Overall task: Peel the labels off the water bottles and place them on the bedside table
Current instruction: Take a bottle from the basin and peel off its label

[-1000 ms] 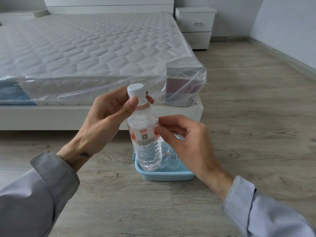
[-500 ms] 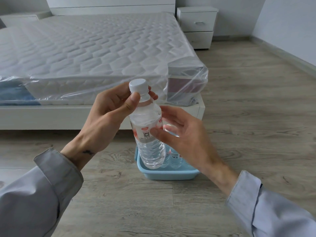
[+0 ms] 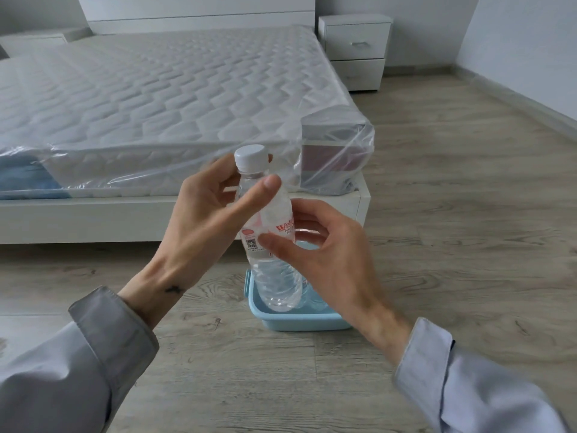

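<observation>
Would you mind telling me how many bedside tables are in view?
2. The right bedside table, with drawers, stands at the upper right; the left bedside table sits at the upper left edge, only its top showing.

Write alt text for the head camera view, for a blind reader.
A left hand grips a water bottle by the neck while the right hand pinches its label, above a blue tub on a wooden floor. A plastic-wrapped mattress and bedside table stand behind.

- Clear, glossy plastic bottle [image 3: 278, 282], matt white cap [image 3: 251, 155].
- Shiny plastic film [image 3: 337, 157] over quilted cloth mattress [image 3: 156, 98].
- Matt wood-grain floor [image 3: 437, 214].
- Smooth pale-blue plastic tub [image 3: 296, 321].
</observation>
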